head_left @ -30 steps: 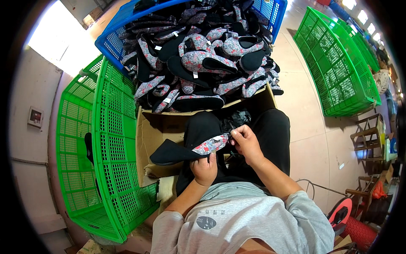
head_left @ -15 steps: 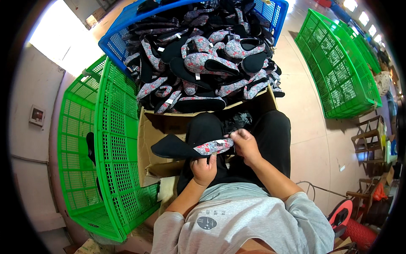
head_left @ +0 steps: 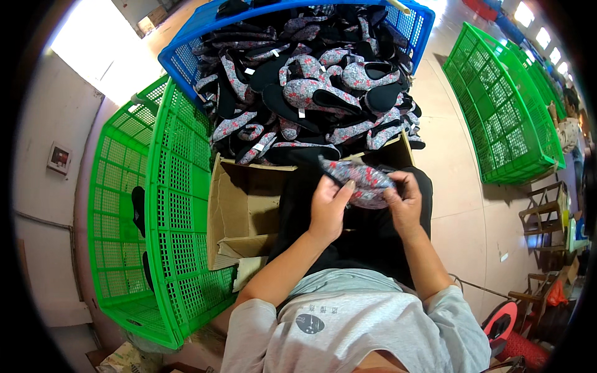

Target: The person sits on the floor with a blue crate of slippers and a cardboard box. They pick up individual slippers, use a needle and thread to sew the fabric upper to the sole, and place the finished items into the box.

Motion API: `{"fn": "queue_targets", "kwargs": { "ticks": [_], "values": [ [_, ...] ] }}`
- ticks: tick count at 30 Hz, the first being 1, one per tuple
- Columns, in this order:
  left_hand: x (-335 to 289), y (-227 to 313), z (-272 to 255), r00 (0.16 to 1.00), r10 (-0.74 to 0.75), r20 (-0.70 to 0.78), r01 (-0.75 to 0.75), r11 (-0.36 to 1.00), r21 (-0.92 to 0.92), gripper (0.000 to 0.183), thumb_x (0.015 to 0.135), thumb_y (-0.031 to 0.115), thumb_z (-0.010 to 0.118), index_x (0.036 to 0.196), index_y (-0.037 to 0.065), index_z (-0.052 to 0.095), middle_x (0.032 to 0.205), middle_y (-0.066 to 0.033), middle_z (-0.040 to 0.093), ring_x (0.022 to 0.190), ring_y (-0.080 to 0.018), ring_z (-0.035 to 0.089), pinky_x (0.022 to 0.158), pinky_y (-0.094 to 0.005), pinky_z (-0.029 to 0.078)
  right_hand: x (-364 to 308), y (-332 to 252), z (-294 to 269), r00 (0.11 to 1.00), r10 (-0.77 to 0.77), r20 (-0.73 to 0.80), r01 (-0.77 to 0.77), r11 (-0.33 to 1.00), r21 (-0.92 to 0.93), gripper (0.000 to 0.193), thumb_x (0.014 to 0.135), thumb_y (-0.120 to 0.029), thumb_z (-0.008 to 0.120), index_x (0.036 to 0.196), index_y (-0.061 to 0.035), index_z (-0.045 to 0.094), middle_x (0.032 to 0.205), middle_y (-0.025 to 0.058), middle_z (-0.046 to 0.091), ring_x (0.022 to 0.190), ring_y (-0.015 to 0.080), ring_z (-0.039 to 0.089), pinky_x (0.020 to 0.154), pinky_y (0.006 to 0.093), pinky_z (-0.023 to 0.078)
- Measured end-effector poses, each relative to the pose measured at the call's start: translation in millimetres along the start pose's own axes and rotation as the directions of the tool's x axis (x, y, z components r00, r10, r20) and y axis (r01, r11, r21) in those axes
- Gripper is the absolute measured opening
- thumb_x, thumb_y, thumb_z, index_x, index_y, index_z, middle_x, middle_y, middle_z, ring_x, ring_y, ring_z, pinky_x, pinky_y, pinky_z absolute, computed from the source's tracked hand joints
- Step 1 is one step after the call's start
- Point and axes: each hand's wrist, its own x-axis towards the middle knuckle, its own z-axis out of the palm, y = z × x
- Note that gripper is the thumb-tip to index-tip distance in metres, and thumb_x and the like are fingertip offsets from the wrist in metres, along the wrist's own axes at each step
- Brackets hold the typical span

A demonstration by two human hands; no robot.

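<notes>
Above my lap, a grey floral slipper (head_left: 367,181) with red flowers is gripped between both hands. My left hand (head_left: 331,204) closes on its left end, the thumb laid over the patterned fabric. At the right end, my right hand (head_left: 404,198) pinches the edge with thumb and fingers. Dark material shows at the slipper's left tip; the rest of its underside is hidden. Just beyond my knees rises a big heap of matching slippers (head_left: 311,93) with black soles, some bearing small white tags.
A blue crate (head_left: 177,68) holds the heap. An open cardboard box (head_left: 261,186) stands at my left knee, beside tall green crates (head_left: 180,248), with dark slippers (head_left: 138,211) inside one. Another green crate (head_left: 497,112) and wooden stools (head_left: 544,205) stand to the right.
The slipper has moved right and away from me, turning so its floral side faces up and its black sole is mostly out of sight. Both hands went with it.
</notes>
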Motion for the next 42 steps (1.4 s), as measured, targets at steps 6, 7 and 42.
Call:
{"fn": "queue_targets", "kwargs": {
  "ticks": [6,7,42],
  "values": [
    [16.0,-15.1,20.9,0.979,-0.204,-0.003,0.193,0.929,-0.317,0.027,0.098,0.012,0.06,0.123,0.006,0.053,0.121,-0.0073,0.062,0.113,-0.0175,0.059,0.102,-0.035,0.044,23.8,-47.8,2.6,0.997,0.07,-0.025,-0.074,0.922,-0.381,0.034,0.085,-0.015,0.075,0.112,0.0011,0.063,0.1,0.0054,0.066,0.089,0.0097,0.061,0.082,0.0249,0.05],
    [14.6,-16.1,21.4,0.971,-0.238,-0.015,0.215,0.902,-0.374,0.026,0.097,0.011,0.06,0.122,0.006,0.054,0.12,-0.0065,0.062,0.112,-0.0168,0.059,0.102,-0.0345,0.045,25.2,-52.5,4.8,0.999,0.05,-0.005,-0.048,0.916,-0.398,0.033,0.084,-0.015,0.076,0.111,0.0012,0.064,0.097,0.0053,0.068,0.086,0.0095,0.061,0.08,0.0249,0.05],
    [-23.8,42.2,-68.3,0.961,0.277,0.008,-0.001,-0.025,1.0,0.013,0.086,0.011,0.063,0.085,0.002,0.055,0.085,-0.0204,0.056,0.078,-0.0448,0.055,0.068,-0.0502,0.046,16.9,35.4,90.9,0.86,0.337,0.384,0.065,0.673,-0.737,0.039,0.088,-0.04,0.067,0.092,-0.0004,0.065,0.08,0.0222,0.068,0.077,0.0428,0.065,0.069,0.0482,0.05]
  ]
}}
